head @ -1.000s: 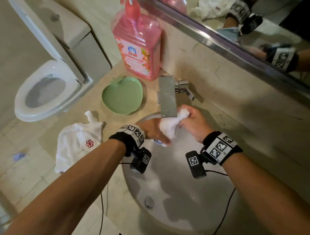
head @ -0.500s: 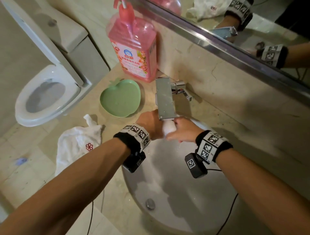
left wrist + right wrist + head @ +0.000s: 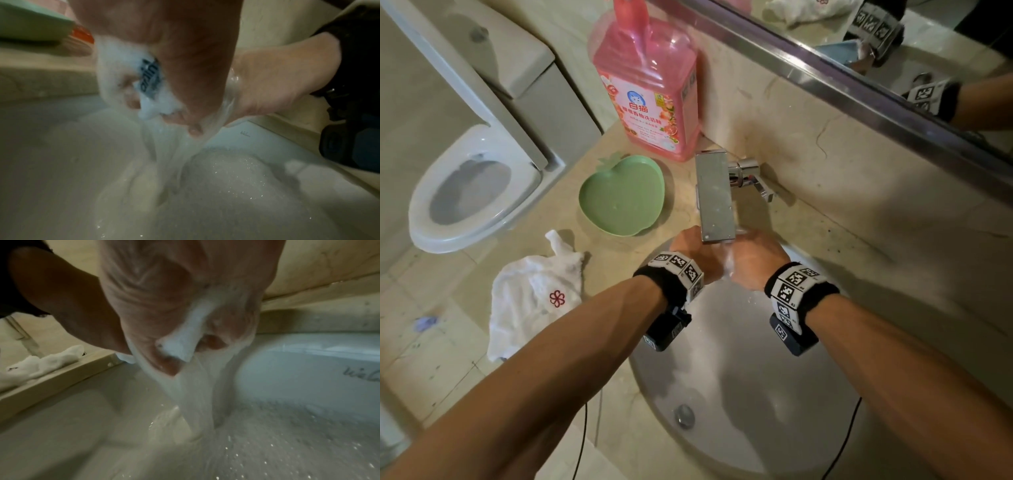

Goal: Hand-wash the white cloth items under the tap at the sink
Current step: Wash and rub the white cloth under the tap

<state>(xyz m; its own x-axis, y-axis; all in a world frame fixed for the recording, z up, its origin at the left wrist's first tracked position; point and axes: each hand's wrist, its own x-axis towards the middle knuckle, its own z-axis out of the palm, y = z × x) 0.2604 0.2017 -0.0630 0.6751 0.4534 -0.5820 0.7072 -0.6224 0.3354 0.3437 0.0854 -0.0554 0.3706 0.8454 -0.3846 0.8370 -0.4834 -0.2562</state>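
My left hand and right hand have drawn together since a second ago, both clenched round the small white cloth — then it stood proud between them, now it's squeezed under the tap: rinsing, I'd judge. From my head the cloth hardly shows; the wrist views catch its printed label and water streaming off my fingers. Beyond my left wrist the second white cloth waits on the counter.

the tap hangs right over both hands, with the green dish and soap bottle crowding the left tabletop.
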